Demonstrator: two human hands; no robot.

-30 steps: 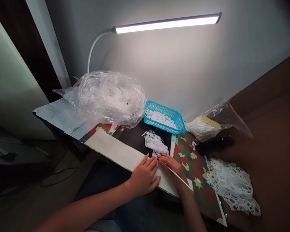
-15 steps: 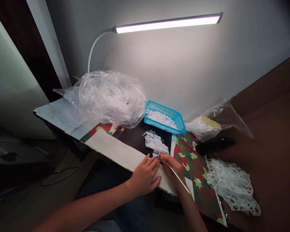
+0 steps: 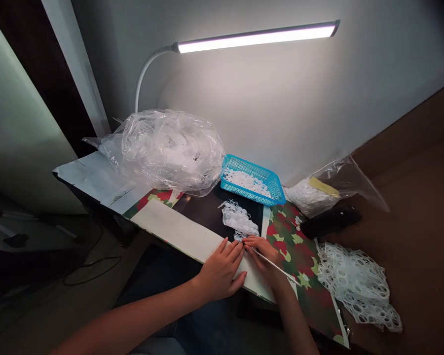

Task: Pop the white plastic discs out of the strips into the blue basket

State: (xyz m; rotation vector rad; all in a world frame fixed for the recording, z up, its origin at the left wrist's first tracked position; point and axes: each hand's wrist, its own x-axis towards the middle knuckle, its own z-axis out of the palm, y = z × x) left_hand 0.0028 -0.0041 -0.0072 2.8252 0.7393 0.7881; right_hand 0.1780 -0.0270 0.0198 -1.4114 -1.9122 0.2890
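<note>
My left hand lies on the pale board near the table's front edge, fingers stretched forward and thumb apart. Its fingertips reach small whitish pieces at the front of a pile. My right hand is closed around a thin white stick-like tool, whose rear end points down to the right. The tool's tip is hidden at the fingertips, where the two hands nearly meet. Just beyond them, the pile of translucent round pieces rests on a black mat.
Behind the pile stands a blue plastic basket holding many small white pieces. A large clear bag sits at the back left, a smaller bag to the right. Near it are a black object and perforated white sheets. A lamp shines above.
My right hand has turned slightly, and the tool's rear end has swung up and to the right. The left hand stays nearly in place.
</note>
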